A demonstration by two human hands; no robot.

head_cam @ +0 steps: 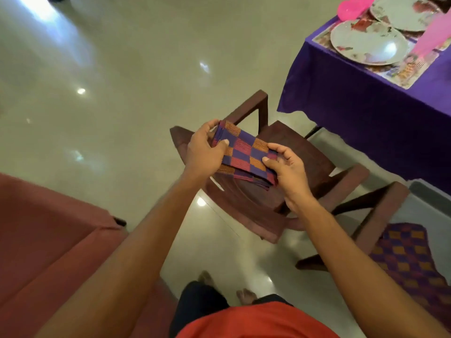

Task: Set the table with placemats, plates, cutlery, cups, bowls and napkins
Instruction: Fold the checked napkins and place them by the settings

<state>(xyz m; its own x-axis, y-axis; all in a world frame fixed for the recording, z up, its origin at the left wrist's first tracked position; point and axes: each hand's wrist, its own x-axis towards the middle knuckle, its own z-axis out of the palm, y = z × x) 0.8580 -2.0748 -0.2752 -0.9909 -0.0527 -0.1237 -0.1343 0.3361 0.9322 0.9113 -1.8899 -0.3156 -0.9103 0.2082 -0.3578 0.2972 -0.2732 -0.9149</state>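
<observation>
A folded stack of checked napkins [244,153], purple, red and orange, is held in the air above a brown chair [292,152]. My left hand [205,154] grips the stack's left end, thumb on top. My right hand [285,167] pinches its right end. At the top right stands the table with a purple cloth [366,103]. On it lie a patterned placemat [405,69] with a white plate [366,42], a second plate [402,13] behind it, and pink items [353,6].
A second brown chair [380,211] at the right carries more checked cloth [410,259] on its seat. A reddish sofa [48,235] fills the lower left. The pale glossy floor [122,81] stretches to the left and far side. My feet show at the bottom.
</observation>
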